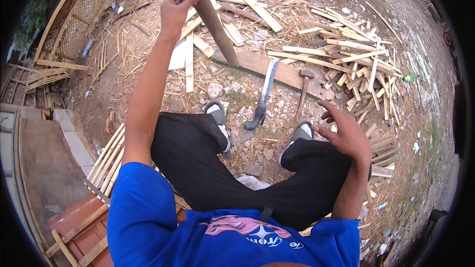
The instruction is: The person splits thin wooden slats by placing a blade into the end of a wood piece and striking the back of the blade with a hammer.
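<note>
My left hand [177, 4], raised and stretched forward, is closed on the top end of a dark brown wooden board [216, 29]. The board stands tilted, its lower end at a thick weathered plank [284, 73] on the ground. Over my right knee hangs my right hand [346, 131], fingers apart and nothing in them. A machete [267, 86] with a black wrapped handle leans its blade end on the plank. Beside it, a hammer [306, 75] rests with its head on the plank and its wooden handle toward my right foot.
A big heap of split wood strips [368, 59] lies to the right of the plank. More loose strips [257, 10] are scattered beyond it. Stones and dry straw cover the ground around my feet. Far left stands a wooden lattice frame [81, 12].
</note>
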`<move>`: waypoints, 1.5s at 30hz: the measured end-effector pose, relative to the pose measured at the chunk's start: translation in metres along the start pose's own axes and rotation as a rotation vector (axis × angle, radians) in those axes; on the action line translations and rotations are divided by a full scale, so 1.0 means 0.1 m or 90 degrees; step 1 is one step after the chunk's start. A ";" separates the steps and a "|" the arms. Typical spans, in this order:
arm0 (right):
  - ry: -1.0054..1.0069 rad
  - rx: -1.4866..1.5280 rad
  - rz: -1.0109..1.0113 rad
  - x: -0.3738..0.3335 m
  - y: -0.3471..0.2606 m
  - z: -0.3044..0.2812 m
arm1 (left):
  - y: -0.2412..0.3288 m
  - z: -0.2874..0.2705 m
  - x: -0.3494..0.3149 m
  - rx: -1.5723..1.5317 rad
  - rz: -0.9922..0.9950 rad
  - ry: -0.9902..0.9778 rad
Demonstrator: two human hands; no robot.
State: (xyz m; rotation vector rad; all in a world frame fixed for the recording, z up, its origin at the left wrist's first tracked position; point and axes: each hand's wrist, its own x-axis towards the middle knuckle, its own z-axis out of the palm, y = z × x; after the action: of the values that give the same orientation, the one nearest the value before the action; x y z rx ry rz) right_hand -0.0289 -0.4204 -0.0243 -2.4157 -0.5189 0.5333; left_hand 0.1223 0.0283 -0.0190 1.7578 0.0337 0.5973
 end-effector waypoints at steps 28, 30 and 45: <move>-0.082 -0.062 0.079 0.33 0.11 0.29 | 0.10 0.07 -0.42 0.206 0.009 -0.123; -0.099 -0.064 0.085 0.44 0.12 0.39 | 0.13 0.02 -0.38 0.190 0.024 -0.115; -0.220 -0.092 0.310 1.26 1.33 2.56 | 0.13 0.36 -0.50 0.146 0.079 -0.268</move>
State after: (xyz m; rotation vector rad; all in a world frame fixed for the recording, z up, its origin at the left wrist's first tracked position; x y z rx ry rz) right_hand -0.0158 -0.3382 -0.3276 -2.6057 -0.0971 1.1689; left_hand 0.0904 -0.0243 -0.0313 2.0903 -0.3116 0.3100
